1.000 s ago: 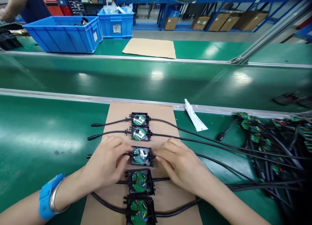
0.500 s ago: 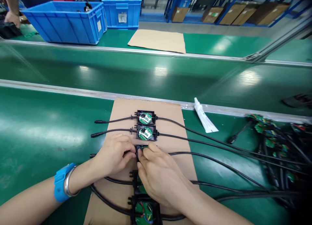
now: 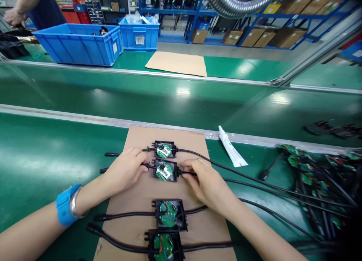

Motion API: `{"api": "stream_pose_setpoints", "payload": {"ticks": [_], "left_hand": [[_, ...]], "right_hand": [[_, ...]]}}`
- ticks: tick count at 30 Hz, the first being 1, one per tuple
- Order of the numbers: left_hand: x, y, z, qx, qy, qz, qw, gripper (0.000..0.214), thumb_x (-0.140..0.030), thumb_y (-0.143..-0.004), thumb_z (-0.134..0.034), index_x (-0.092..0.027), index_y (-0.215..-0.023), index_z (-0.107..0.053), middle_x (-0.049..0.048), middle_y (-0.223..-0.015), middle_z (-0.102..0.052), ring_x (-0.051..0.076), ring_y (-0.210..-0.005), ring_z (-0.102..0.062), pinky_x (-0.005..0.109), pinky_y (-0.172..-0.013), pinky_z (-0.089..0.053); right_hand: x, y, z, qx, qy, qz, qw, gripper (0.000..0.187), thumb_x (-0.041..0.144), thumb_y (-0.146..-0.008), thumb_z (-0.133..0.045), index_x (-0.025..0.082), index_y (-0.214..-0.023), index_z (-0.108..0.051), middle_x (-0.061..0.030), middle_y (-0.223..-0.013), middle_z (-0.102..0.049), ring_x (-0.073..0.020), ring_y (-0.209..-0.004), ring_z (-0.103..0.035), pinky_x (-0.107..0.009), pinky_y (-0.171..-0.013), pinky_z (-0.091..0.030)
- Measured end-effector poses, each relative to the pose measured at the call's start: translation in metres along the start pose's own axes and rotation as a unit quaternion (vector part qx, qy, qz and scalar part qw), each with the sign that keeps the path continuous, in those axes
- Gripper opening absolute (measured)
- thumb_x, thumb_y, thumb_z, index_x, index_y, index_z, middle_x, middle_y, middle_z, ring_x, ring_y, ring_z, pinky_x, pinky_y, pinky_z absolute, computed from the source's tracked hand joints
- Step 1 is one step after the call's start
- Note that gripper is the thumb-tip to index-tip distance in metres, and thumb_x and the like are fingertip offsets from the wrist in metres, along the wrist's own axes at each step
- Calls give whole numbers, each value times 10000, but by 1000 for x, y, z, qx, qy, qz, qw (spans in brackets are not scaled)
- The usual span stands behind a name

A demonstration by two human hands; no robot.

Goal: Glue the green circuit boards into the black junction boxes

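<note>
Several open black junction boxes with round green circuit boards lie in a column on a brown cardboard sheet (image 3: 132, 200), each with black cables running out left and right. My left hand (image 3: 124, 172) pinches the cable just left of the second box (image 3: 164, 171). My right hand (image 3: 205, 183) pinches the cable on that box's right side. The top box (image 3: 164, 150) sits just above it. Two more boxes (image 3: 169, 215) (image 3: 163, 247) lie nearer me, below a gap. A blue band and a metal bangle are on my left wrist.
A white tube (image 3: 232, 152) lies right of the sheet. A tangle of cabled boards (image 3: 316, 174) fills the right side. Beyond the conveyor belt (image 3: 169, 99) stand two blue crates (image 3: 79, 44) (image 3: 140, 33) and another cardboard sheet (image 3: 177, 63). Another person (image 3: 17, 14) works at far left.
Half a second ago both hands were bunched over a box in the middle of the column. Now they are spread apart on the cables of the second box, with a gap below it.
</note>
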State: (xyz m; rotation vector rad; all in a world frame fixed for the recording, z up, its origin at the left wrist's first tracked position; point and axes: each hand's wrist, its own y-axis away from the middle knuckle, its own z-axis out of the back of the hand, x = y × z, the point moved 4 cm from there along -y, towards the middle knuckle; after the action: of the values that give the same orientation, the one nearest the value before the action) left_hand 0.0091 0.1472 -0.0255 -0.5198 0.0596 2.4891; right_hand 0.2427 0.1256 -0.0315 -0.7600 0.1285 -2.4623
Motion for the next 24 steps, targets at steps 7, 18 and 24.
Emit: {"api": "stream_pose_setpoints", "payload": {"ticks": [7, 18, 24], "left_hand": [[-15, 11, 10, 19, 44, 21, 999, 200, -221, -960, -378, -187, -890, -562, 33, -814, -664, 188, -721, -634, 292, -636, -490], [-20, -9, -2, 21, -64, -21, 997, 222, -165, -933, -450, -152, -1132, -548, 101, -1056, -693, 258, -886, -679, 386, -729, -562], [-14, -9, -3, 41, -12, 4, 999, 256, -148, -936, -421, -171, -1147, -563, 75, -1109, -690, 252, -958, -675, 397, -791, -565]], "right_hand": [[47, 10, 28, 40, 39, 29, 998, 177, 136, -923, -385, 176, -983, -546, -29, -734, -555, -162, -640, -524, -293, -546, -386], [47, -23, 6, 137, 159, 30, 977, 165, 136, -847, -414, 182, -756, -544, -37, -706, -569, -154, -565, -475, -317, -520, -229], [44, -29, 4, 177, 126, 7, 976, 250, 186, -835, -428, 166, -996, -619, -62, -823, -640, -178, -680, -578, -303, -607, -355]]}}
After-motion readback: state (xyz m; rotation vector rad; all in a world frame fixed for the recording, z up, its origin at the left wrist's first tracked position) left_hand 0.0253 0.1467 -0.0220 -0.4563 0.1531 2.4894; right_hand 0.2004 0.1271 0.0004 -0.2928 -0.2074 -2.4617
